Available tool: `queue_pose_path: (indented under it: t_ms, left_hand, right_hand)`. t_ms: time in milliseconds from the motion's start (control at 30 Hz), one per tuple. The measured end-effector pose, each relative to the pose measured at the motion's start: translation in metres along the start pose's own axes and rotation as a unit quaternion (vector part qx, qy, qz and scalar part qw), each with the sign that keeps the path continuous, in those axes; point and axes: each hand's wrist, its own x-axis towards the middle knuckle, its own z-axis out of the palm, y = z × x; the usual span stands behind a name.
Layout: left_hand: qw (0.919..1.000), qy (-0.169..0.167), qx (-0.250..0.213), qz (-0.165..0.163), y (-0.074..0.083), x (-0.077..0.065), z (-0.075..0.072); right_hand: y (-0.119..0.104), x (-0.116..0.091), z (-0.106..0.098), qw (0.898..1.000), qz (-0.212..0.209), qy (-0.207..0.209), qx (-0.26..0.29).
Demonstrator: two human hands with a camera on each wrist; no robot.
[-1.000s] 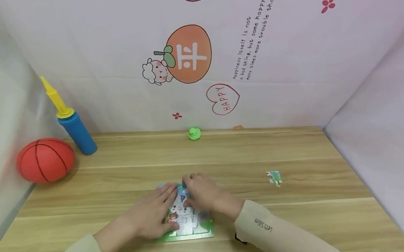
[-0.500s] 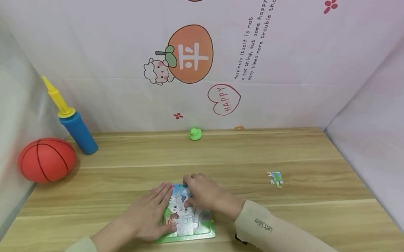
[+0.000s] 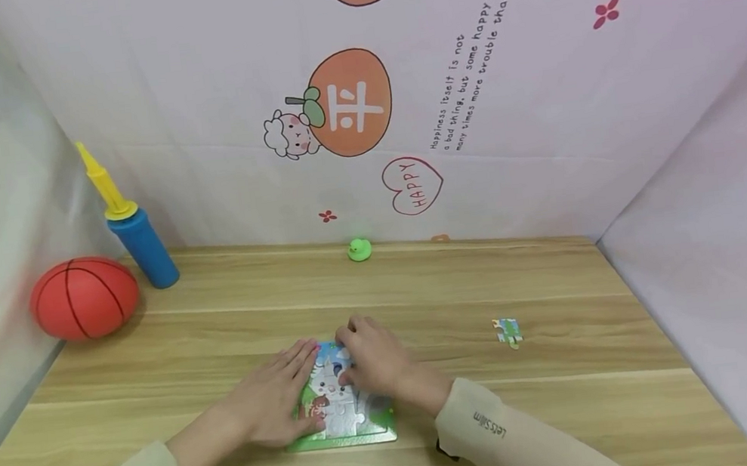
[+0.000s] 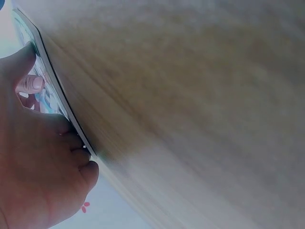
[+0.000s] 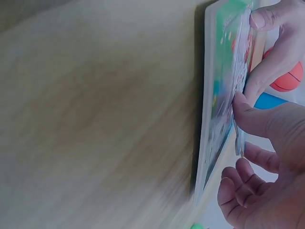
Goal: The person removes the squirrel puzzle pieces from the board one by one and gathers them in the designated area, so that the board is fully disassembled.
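A jigsaw puzzle (image 3: 341,418) with a white cartoon animal and a green border lies flat on the table in the head view. My left hand (image 3: 275,399) rests on its left side, fingers extended along the edge and thumb on the lower part. Over the upper right of the puzzle, my right hand (image 3: 376,358) pinches a puzzle piece (image 5: 239,140) between thumb and index finger. In the right wrist view that piece stands tilted up from the puzzle's surface, and the other fingers curl loosely. Part of the picture is hidden under both hands.
Loose puzzle pieces (image 3: 509,331) lie to the right on the wooden table (image 3: 570,410). A green toy duck (image 3: 359,250) sits by the back wall. At the back left are a red ball (image 3: 84,298) and a blue and yellow hand pump (image 3: 145,245).
My left hand has slid slightly left, uncovering more of the puzzle's left side. My right hand stays over the upper right, its knuckles a little higher.
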Motion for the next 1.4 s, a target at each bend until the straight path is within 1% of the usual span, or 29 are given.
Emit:
queue_pose_path:
  t_ms: [100,200,267,300,367,467,500,533,600,733,867,967,1067,1167,1233,1400]
  left_hand:
    - [1.0000,0.002,0.001,0.001,0.000,-0.001,0.001]
    - [1.0000,0.002,0.002,0.000,-0.001,-0.001,0.002]
    - [1.0000,0.000,0.000,-0.001,0.000,-0.002,0.002]
    - [1.0000,-0.001,-0.002,-0.002,0.000,-0.002,0.002]
    - [1.0000,-0.003,-0.006,-0.002,0.000,-0.001,0.002]
    - [1.0000,-0.002,-0.008,0.001,0.002,0.000,0.003]
    - [0.9999,-0.001,-0.010,0.003,0.002,0.000,0.002]
    - [0.9999,-0.001,-0.010,0.002,0.002,0.001,0.002]
    - [0.9999,-0.002,-0.010,0.000,0.002,0.001,0.001]
    - [0.9999,-0.006,-0.007,-0.005,0.001,0.000,0.002]
    - [0.9999,-0.003,-0.007,-0.006,-0.001,-0.001,0.001]
    - [0.9999,-0.004,-0.011,-0.006,-0.001,-0.001,0.001]
    - [0.9998,-0.007,-0.015,-0.006,0.000,-0.001,0.000]
    - [0.9998,-0.007,-0.015,-0.005,0.001,-0.001,0.000]
    - [0.9999,-0.007,-0.015,-0.003,0.001,0.000,-0.001]
    - [0.9998,-0.005,-0.018,0.000,0.002,-0.001,-0.002]
  right_hand:
    - [-0.001,0.000,0.003,1.000,-0.007,0.013,0.002]
    - [0.000,0.001,0.006,0.999,-0.022,0.030,0.019]
    - [0.001,0.001,0.008,0.997,-0.038,0.038,0.048]
    - [0.002,0.001,0.008,0.996,-0.046,0.037,0.072]
    - [0.006,0.000,0.005,0.989,-0.052,0.034,0.134]
    - [0.019,-0.001,-0.006,0.970,-0.045,0.033,0.237]
    - [0.026,-0.002,-0.011,0.964,-0.041,0.039,0.259]
    - [0.035,-0.003,-0.017,0.961,-0.036,0.048,0.270]
    - [0.054,-0.007,-0.029,0.960,-0.027,0.068,0.269]
    - [0.101,-0.023,-0.050,0.970,-0.001,0.086,0.226]
    - [0.143,-0.042,-0.058,0.976,0.008,0.081,0.201]
    - [0.166,-0.055,-0.056,0.980,0.009,0.062,0.189]
    - [0.180,-0.064,-0.053,0.981,0.017,0.031,0.189]
    - [0.188,-0.070,-0.049,0.982,0.030,0.007,0.186]
    - [0.192,-0.071,-0.046,0.983,0.039,0.000,0.180]
    - [0.194,-0.071,-0.041,0.985,0.045,0.000,0.165]
